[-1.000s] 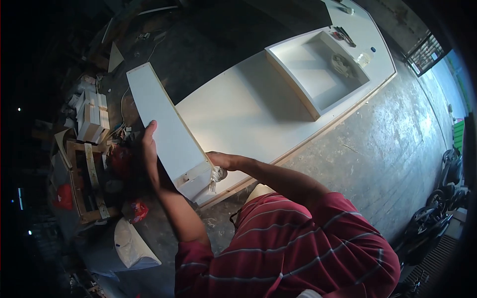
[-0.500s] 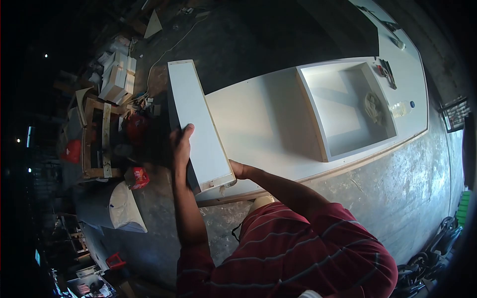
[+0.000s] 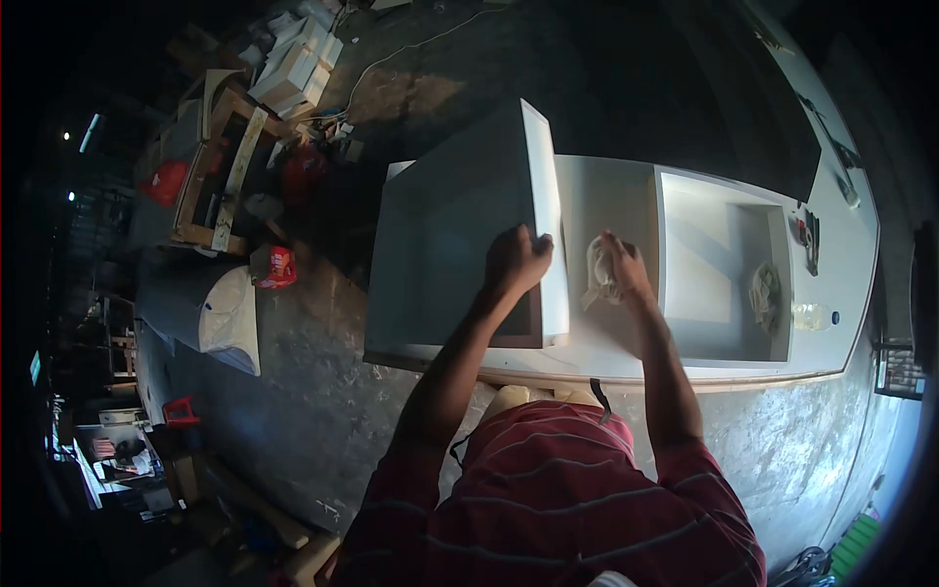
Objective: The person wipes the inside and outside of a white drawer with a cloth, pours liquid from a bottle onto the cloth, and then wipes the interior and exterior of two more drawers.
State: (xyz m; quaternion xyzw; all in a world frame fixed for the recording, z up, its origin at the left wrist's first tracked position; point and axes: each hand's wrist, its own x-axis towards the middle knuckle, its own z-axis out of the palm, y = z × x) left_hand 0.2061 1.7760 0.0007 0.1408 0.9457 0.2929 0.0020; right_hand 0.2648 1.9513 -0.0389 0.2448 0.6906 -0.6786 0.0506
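White, shallow rectangular box (image 3: 445, 249) is tipped up over a long white board with a wooden edge strip (image 3: 624, 342), just off view centre toward 12 o'clock. Broad side is in shade, narrow side catches the light; can't tell how its lower edge bears on the board.

Left hand (image 3: 518, 259) is closed around the box's upright edge at the narrow side — likely that grip keeps the box from toppling, one hand being enough if the board takes most of the weight.

Right hand (image 3: 628, 266) is at 3 o'clock from the left, bunched around a crumpled off-white cloth (image 3: 595, 272), clear of the box. Wadding probably gives a thicker pad under the fingers.

White open-topped tray with raised walls (image 3: 669, 284) lies flat on the board, 3 o'clock of the right hand. Second crumpled pale cloth (image 3: 765, 293) sits inside — walls would stop it wandering. Clear plastic bottle with blue cap (image 3: 814, 317) lies past the tray wall toward 4, dark hand tool (image 3: 812, 245) toward 2; both within reach, out from under the box.

Brown wooden frame (image 3: 238, 176) is off at 10, apart from the board.
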